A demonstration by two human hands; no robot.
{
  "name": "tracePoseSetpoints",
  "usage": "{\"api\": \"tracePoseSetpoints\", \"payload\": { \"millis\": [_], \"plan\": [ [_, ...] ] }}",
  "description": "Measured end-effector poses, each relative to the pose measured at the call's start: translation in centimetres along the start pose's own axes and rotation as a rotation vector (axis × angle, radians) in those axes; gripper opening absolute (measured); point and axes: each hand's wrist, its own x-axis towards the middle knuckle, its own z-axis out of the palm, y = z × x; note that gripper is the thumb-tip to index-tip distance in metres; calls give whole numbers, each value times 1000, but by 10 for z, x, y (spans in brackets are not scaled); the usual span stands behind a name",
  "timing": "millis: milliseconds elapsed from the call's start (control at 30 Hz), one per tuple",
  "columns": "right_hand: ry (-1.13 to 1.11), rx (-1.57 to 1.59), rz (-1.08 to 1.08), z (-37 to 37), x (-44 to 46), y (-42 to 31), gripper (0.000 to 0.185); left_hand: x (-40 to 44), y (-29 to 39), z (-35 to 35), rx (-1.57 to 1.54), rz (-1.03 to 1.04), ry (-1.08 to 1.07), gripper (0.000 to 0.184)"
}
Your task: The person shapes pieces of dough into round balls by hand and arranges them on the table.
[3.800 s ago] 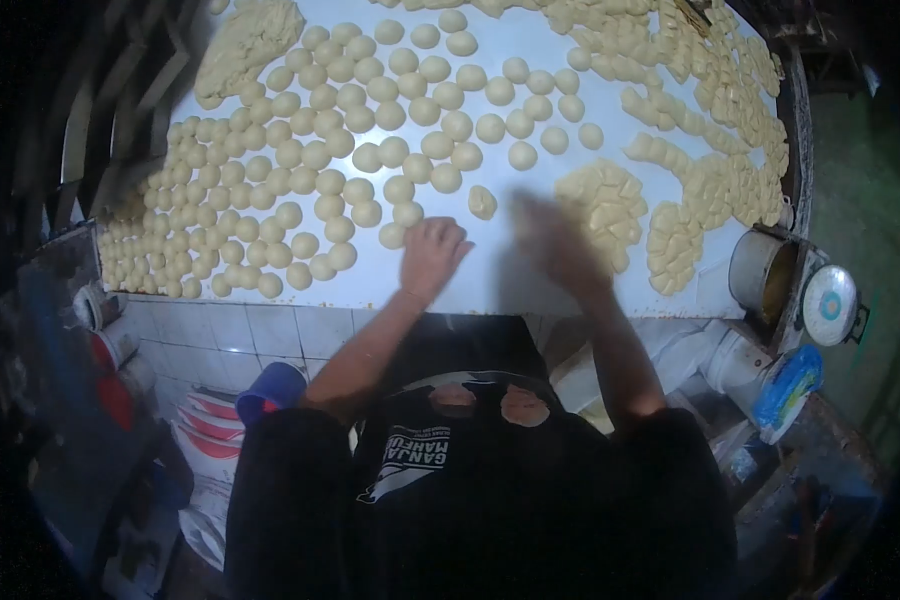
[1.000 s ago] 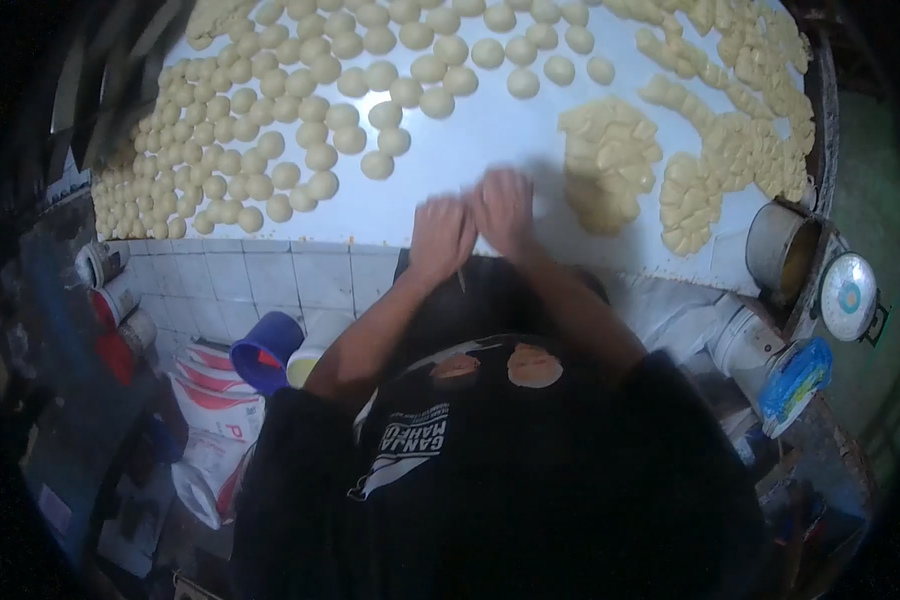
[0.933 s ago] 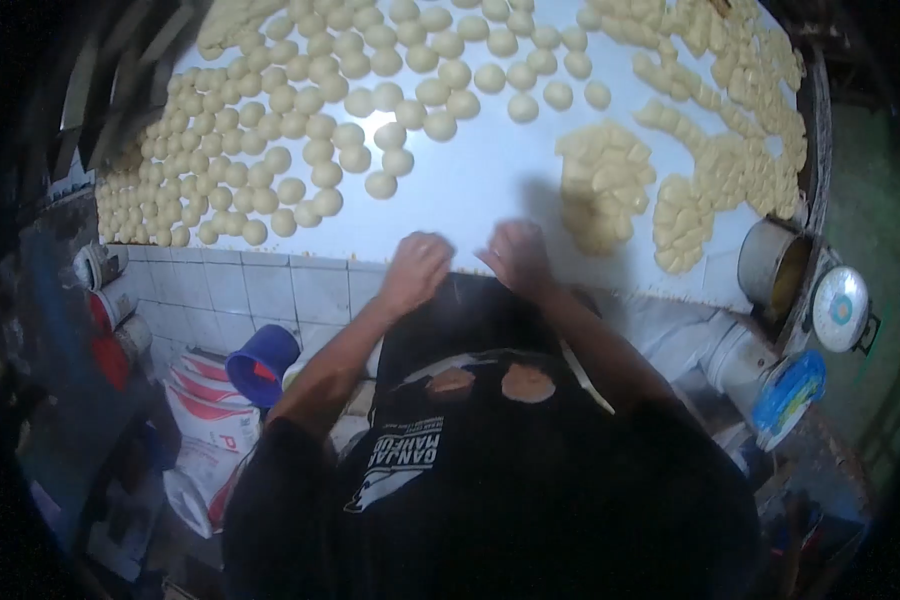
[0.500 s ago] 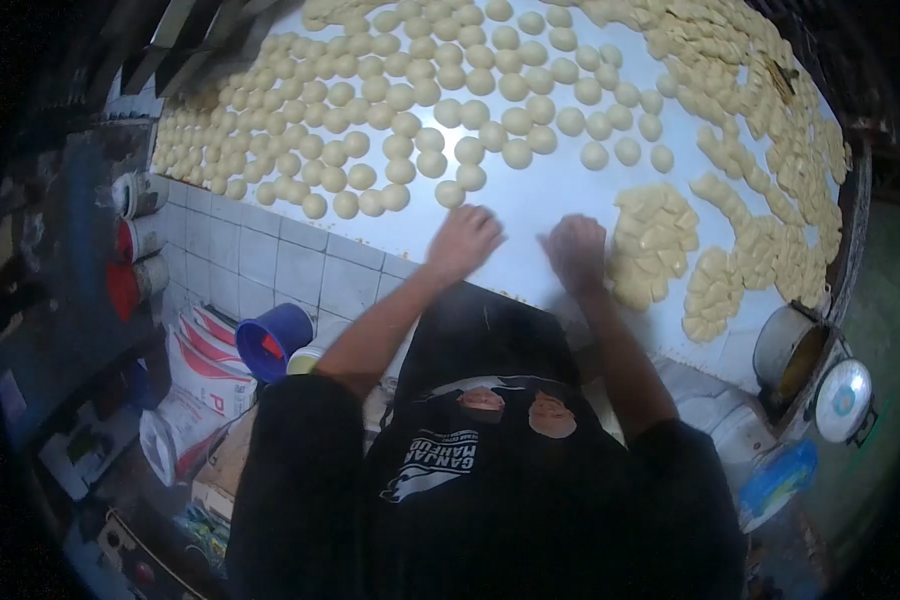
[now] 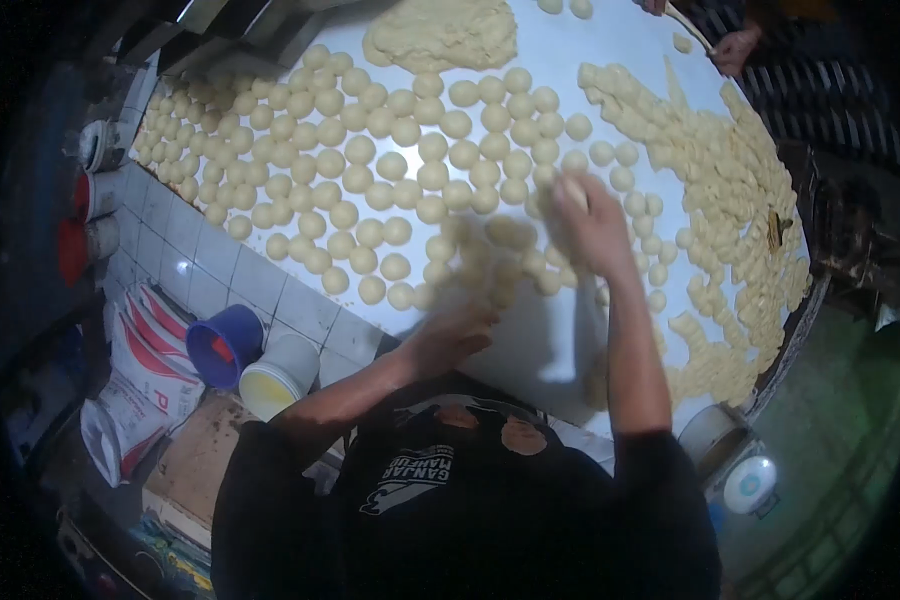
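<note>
My left hand (image 5: 450,338) hovers low by the near edge of the white table (image 5: 545,335), fingers loosely spread and a little blurred, with nothing seen in it. Farther forward, my right hand (image 5: 598,228) curls over the table, thumb and fingers around a pale dough ball (image 5: 575,192) that is partly hidden. Many round dough balls (image 5: 432,147) lie in loose rows ahead and to the left. Flattened, cut dough pieces (image 5: 735,180) cover the right side. A large slab of dough (image 5: 445,35) rests at the back.
Another person's hand (image 5: 735,50) is at the far right corner. Left of the tiled side stand a purple bucket (image 5: 225,345), a white bucket (image 5: 278,375) and printed sacks (image 5: 155,370). A metal pot (image 5: 712,440) and a lid (image 5: 750,485) are at the lower right.
The view has shifted, bringing the dough slab and another person's hands into sight. My right hand has reached forward among the dough balls; my left hand has drawn lower, its fingers now spread.
</note>
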Motion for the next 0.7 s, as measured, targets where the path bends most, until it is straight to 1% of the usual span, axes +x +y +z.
{"api": "tracePoseSetpoints", "payload": {
  "millis": [33, 100, 133, 167, 200, 233, 300, 333, 400, 433, 500, 533, 567, 600, 633, 667, 700],
  "plan": [
    [-17, -24, -121, 0, 52, -31, 51, 18, 28, -39, 29, 29, 82, 26],
    [74, -109, -325, 19, 158, -67, 50, 46, 45, -98, 23, -35, 244, 31],
    [126, -157, -411, 31, 205, -80, 49, 54, 42, -124, -19, -129, 327, 33],
    [152, -196, -442, 44, 247, -86, 48, 67, 38, -155, 98, 40, 398, 33],
    [177, -238, -471, 58, 282, -87, 47, 77, 30, -181, 269, 45, 444, 33],
    [163, -238, -467, 73, 308, -80, 47, 90, 36, -206, 281, -84, 474, 31],
    [219, -545, -455, 96, 340, -61, 39, 120, 29, -245, 388, 99, 608, 31],
    [205, -558, -447, 89, 334, -67, 39, 136, 26, -261, 424, 77, 627, 34],
    [-323, -282, -107, 48, 287, -111, 27, 173, 18, -289, 477, 80, 674, 38],
    [-270, 128, 20, 30, 233, -128, 25, 195, 11, -299, 496, 103, 696, 39],
    [-380, 632, -152, 2, 157, -86, 36, 240, -9, -318, 684, 82, 655, 41],
    [-474, 880, -218, -12, 119, -66, 42, 264, -31, -325, 731, 79, 589, 40],
    [-397, 969, -93, -17, 73, -63, 51, 285, -50, -329, 782, 83, 515, 41],
    [-308, 1063, 25, -22, 28, -60, 62, 300, -54, -330, 778, 107, 492, 41],
    [-69, 908, 58, -11, -8, -46, 67, 317, -53, -329, 770, -113, 397, 40],
    [84, 678, 186, 3, -37, -19, 56, 330, -45, -323, 767, -320, 298, 40],
    [205, 461, 342, 17, -66, 7, 44, 331, -19, -323, 516, -334, 197, 43]
  ]
}}
